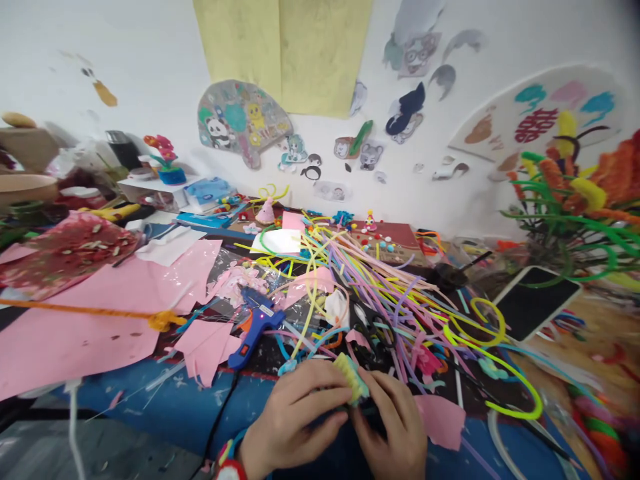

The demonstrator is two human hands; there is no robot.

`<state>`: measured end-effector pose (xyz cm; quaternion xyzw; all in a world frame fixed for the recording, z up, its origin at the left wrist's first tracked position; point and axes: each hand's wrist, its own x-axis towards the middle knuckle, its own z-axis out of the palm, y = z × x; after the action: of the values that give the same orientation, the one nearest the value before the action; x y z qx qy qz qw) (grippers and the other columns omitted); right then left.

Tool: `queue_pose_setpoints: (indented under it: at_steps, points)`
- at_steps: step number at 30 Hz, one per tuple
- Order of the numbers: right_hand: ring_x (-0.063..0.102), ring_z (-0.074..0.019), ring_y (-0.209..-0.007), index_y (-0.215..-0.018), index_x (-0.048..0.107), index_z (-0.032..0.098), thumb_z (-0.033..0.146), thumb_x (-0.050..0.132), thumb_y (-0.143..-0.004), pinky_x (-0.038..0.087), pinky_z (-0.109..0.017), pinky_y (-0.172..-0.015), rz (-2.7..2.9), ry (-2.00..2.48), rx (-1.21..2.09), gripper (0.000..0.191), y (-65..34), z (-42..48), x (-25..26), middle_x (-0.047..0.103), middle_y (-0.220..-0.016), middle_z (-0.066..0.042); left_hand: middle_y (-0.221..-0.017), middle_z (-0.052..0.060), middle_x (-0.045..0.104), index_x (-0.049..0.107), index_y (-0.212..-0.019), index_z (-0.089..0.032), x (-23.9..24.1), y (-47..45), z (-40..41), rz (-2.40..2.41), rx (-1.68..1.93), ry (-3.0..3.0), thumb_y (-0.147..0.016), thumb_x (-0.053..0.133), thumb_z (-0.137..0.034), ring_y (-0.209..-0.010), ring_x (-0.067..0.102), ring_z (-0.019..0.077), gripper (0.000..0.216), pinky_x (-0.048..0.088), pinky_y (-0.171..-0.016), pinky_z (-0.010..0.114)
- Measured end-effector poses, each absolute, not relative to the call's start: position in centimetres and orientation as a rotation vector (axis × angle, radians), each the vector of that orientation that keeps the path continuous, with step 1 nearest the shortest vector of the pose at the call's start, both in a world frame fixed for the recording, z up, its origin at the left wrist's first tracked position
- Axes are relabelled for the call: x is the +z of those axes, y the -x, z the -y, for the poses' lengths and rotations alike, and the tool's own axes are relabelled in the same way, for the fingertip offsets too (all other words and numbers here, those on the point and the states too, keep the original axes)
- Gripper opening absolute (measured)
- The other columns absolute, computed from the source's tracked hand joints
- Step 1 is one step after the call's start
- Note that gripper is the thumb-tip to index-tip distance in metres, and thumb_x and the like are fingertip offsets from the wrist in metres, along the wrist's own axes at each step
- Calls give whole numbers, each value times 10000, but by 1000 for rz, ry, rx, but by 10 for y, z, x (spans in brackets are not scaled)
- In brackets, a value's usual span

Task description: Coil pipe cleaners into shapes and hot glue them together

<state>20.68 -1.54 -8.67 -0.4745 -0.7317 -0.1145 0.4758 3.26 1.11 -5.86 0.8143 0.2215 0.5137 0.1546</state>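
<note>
Between my two hands, near the front edge of the table, is a small piece of yellow and pale blue pipe-cleaner work (351,380), its yellow side ribbed. My left hand (300,410) pinches it from the left, fingers bent over it. From the right, my right hand (390,420) grips the other side with thumb and fingertips. Part of the piece is hidden by the fingers. A blue glue gun (256,328) lies just left of my hands. Black-handled scissors (373,327) lie beyond them, partly under pipe cleaners.
A large heap of pastel pipe cleaners (370,273) spreads behind my hands. Pink paper (90,327) covers the left side. A phone (537,303) leans at the right, beside a vase of pipe-cleaner flowers (565,200). The glue gun's black cord (223,413) runs down the table front.
</note>
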Motion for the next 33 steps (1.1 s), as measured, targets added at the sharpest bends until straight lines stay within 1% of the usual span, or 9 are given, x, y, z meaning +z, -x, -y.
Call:
queue_pose_setpoints:
  at_steps: [3, 5, 9, 15, 18, 22, 27, 33]
  points:
    - [625, -177, -800, -1056, 664, 146, 141, 570, -892, 521, -299, -701, 1763, 1179, -313, 190, -205, 16, -84, 649, -882, -79, -943, 106, 725, 627, -1095, -151, -61, -33, -12, -642, 1455, -2382, -819, 602, -60, -952, 680, 211, 291, 573, -859, 336]
    - [616, -174, -796, -1034, 675, 148, 130, 569, -889, 515, -300, -710, 1755, 1184, -339, 181, -205, 18, -83, 635, -872, -75, -894, 86, 723, 640, -1047, -166, -62, -33, -12, -688, 1467, -2380, -828, 615, -82, -892, 686, 199, 235, 578, -829, 332]
    - [621, -174, -805, -1051, 679, 177, 129, 590, -881, 513, -306, -737, 1781, 1188, -363, 199, -205, 20, -83, 635, -883, -63, -795, 52, 699, 646, -935, -179, -63, -35, -12, -786, 1476, -2329, -822, 642, -92, -771, 670, 170, 143, 574, -732, 297]
    - [616, -177, -830, -1049, 677, 175, 158, 566, -912, 500, -315, -759, 1793, 1206, -371, 177, -204, 21, -82, 632, -895, -66, -782, 53, 688, 640, -921, -170, -61, -35, -12, -817, 1468, -2295, -802, 660, -82, -744, 650, 166, 150, 556, -691, 288]
    - [603, -175, -851, -1051, 673, 164, 127, 556, -914, 492, -312, -767, 1823, 1195, -361, 184, -205, 22, -82, 619, -916, -68, -794, 52, 679, 636, -917, -170, -62, -34, -13, -827, 1439, -2277, -800, 648, -67, -743, 641, 160, 156, 548, -689, 288]
    - [584, -174, -872, -1056, 669, 146, 85, 562, -903, 485, -309, -783, 1841, 1167, -342, 197, -205, 23, -83, 600, -936, -70, -760, 44, 674, 637, -870, -164, -59, -35, -13, -825, 1453, -2253, -780, 657, -49, -703, 638, 153, 148, 545, -672, 285]
    - [592, -174, -881, -1064, 671, 135, 52, 585, -876, 496, -304, -777, 1828, 1149, -303, 223, -204, 23, -83, 602, -934, -72, -745, 40, 705, 643, -886, -155, -56, -35, -14, -788, 1516, -2232, -782, 674, -54, -691, 665, 149, 148, 570, -701, 291]
    - [589, -160, -862, -1064, 662, 126, 11, 590, -853, 505, -283, -753, 1802, 1099, -199, 251, -203, 23, -81, 607, -912, -63, -844, 52, 761, 668, -968, -150, -59, -31, -13, -673, 1555, -2336, -795, 694, -81, -846, 712, 177, 188, 593, -812, 317]
